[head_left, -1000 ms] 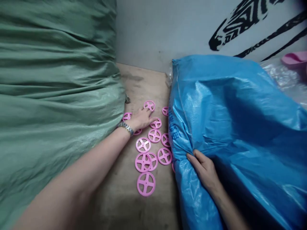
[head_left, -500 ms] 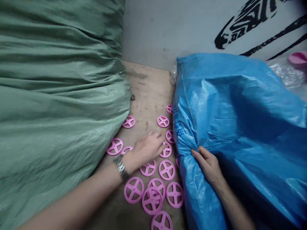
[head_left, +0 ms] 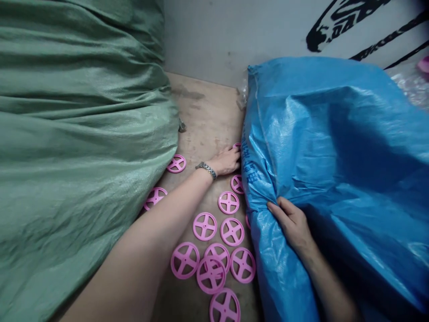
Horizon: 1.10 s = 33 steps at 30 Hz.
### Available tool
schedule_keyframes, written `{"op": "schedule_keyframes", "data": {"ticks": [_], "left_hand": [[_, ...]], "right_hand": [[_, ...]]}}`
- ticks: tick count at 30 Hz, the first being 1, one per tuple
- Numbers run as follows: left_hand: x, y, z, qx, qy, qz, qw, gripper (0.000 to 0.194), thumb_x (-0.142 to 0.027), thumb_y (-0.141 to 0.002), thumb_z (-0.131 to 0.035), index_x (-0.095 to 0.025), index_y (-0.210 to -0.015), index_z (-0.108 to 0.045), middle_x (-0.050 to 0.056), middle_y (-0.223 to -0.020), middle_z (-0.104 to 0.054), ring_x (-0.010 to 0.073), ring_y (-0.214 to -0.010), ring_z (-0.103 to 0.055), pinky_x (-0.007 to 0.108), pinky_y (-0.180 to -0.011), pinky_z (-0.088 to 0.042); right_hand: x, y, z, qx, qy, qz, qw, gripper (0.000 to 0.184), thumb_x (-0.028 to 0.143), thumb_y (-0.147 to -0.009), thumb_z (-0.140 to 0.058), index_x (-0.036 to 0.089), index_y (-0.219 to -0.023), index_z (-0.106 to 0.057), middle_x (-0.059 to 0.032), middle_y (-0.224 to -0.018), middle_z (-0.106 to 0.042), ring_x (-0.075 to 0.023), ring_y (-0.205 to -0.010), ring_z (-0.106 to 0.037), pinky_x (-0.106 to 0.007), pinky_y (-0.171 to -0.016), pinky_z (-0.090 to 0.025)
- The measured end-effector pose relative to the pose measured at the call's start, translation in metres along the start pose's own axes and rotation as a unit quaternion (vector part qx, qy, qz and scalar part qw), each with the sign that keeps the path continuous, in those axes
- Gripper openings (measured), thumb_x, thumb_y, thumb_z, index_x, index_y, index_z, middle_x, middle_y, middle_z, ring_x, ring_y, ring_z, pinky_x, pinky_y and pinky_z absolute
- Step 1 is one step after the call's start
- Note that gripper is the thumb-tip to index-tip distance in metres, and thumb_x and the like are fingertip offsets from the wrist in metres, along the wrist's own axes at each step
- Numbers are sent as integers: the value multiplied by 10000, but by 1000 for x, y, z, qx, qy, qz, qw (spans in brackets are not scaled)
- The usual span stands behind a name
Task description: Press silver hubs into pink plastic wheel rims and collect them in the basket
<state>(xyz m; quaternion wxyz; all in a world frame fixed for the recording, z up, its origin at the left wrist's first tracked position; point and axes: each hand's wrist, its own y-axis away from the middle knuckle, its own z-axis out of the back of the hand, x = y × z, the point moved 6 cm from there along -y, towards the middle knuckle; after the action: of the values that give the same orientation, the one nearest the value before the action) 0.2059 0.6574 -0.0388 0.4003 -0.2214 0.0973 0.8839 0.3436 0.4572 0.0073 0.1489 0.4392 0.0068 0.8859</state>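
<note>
Several pink spoked plastic wheels (head_left: pixel 205 226) lie scattered on a worn wooden floor (head_left: pixel 204 120) between two big sacks. My left hand (head_left: pixel 228 161), a metal watch on its wrist, reaches far forward and its fingers curl over a pink wheel (head_left: pixel 237 146) at the edge of the blue woven sack (head_left: pixel 335 152). My right hand (head_left: pixel 291 223) rests on the blue sack's side, fingers closed in a fold of its fabric. More wheels sit in a loose pile (head_left: pixel 211 273) near the bottom of the view.
A large green woven sack (head_left: pixel 77 134) fills the left side, with two wheels (head_left: pixel 176 163) partly tucked under its edge. A grey wall with black markings (head_left: pixel 348 22) stands behind. Crinkled clear plastic (head_left: pixel 410 85) shows at the far right.
My left hand has moved from the middle of the wheels forward and to the right, up to the blue sack's edge. The right hand has kept its hold on the sack.
</note>
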Motion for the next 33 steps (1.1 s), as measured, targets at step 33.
{"op": "schedule_keyframes", "data": {"ticks": [33], "left_hand": [[-85,79,-22,-16,40,-22,999,483,-567,-943,-455,-207,-1240,-580,118,-1358,-544,314,-1291,-453,606,-1088,-334]], "right_hand": [[83,1,83,-113,58,-51,991,406,537,-706,-684,201,-604,-481,42,-568,-370,-111,-561,-339,-263,-524,-259]]}}
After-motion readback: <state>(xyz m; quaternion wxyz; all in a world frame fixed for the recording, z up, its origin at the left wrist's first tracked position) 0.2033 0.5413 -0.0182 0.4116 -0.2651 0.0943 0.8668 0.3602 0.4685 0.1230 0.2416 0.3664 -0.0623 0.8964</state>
